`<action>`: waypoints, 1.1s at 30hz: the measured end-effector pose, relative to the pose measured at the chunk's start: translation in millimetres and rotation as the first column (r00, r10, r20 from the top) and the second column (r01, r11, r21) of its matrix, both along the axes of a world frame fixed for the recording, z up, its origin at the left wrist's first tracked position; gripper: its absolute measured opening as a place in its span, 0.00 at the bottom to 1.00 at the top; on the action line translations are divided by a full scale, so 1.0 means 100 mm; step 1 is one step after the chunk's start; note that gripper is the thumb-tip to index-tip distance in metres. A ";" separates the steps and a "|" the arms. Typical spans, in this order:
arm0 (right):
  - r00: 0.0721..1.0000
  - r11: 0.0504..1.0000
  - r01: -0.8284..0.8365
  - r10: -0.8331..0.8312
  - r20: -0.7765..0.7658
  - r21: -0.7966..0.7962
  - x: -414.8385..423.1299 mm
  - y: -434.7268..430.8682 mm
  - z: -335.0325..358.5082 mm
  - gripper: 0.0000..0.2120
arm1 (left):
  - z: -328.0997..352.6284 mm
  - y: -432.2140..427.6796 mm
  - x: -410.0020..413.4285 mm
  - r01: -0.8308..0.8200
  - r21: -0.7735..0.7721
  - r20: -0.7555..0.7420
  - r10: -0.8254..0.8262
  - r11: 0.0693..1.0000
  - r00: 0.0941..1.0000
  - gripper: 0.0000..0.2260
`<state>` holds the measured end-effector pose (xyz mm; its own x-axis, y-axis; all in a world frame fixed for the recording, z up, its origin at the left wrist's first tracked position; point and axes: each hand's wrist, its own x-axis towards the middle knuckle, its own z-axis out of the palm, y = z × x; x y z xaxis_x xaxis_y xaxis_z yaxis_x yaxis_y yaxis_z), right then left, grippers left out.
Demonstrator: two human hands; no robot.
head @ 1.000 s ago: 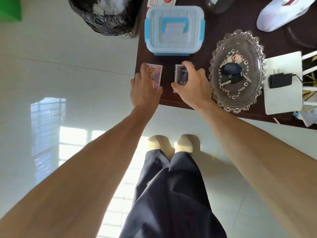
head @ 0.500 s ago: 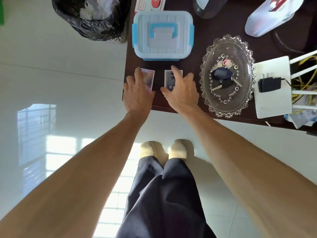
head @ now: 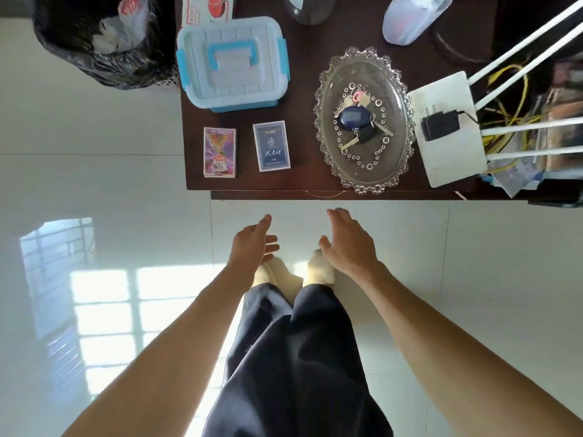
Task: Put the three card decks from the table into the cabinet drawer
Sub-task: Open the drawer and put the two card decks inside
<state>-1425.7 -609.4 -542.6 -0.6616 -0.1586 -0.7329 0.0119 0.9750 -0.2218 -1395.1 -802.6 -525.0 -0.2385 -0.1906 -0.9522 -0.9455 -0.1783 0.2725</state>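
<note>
Head view: on the dark table (head: 315, 181) a glass dish (head: 400, 99) holds a bunch of keys (head: 358, 118) with a dark fob. Behind the decks stands a plastic box (head: 232, 63), lid shut and blue clasps down, so its contents cannot be seen. Off the table's left end, a bin (head: 104, 42) lined with a black bag holds crumpled white scraps. A white board (head: 451, 146) at the right carries a black plug adapter (head: 440, 124).

Two decks are visible, lying flat near the table's front edge: a purple deck (head: 220, 152) at left and a blue deck (head: 271, 146) just right of it, apart from each other. No third deck or drawer shows.

Both hands, left hand (head: 252, 244) and right hand (head: 348, 244), hang empty over the floor in front of the table, fingers loosely spread, palms facing each other.

Half a second ago each hand lay on a deck; now both have pulled back off the table, and the decks are uncovered in the same spots.
</note>
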 end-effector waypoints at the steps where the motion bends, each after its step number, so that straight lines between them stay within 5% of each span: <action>1: 0.999 0.999 -0.041 0.041 -0.027 0.011 -0.08 0.00 -0.10 0.32 | -0.05 0.00 -0.05 -0.090 0.057 0.008 0.089 0.994 0.996 0.23; 10: 0.995 0.998 -0.061 0.058 0.077 0.034 -0.35 -0.03 -0.58 0.33 | -0.30 -0.12 -0.44 -0.458 0.204 -0.106 0.484 0.865 0.869 0.16; 25: 0.978 0.999 -0.044 0.048 0.205 -0.024 0.12 0.06 -0.45 0.39 | -0.35 -0.03 -0.24 -0.539 -0.160 0.044 0.551 0.827 0.833 0.08; 28: 0.924 0.985 0.161 -0.127 0.361 -0.066 0.16 0.17 -0.39 0.39 | -0.33 -0.02 -0.14 -0.490 -0.203 0.086 0.514 0.848 0.854 0.08; 30: 0.710 0.802 0.591 -0.467 0.527 -0.085 0.17 0.28 -0.29 0.38 | -0.30 -0.01 -0.09 -0.463 -0.207 0.097 0.489 0.862 0.867 0.09; 31: 0.502 0.580 0.811 -0.623 0.600 -0.076 0.17 0.36 -0.23 0.36 | -0.29 -0.01 -0.07 -0.457 -0.207 0.096 0.483 0.865 0.870 0.09; 33: 0.103 0.097 0.994 -0.758 0.644 -0.045 0.15 0.54 -0.16 0.28 | -0.28 -0.01 -0.07 -0.448 -0.204 0.096 0.474 0.870 0.876 0.09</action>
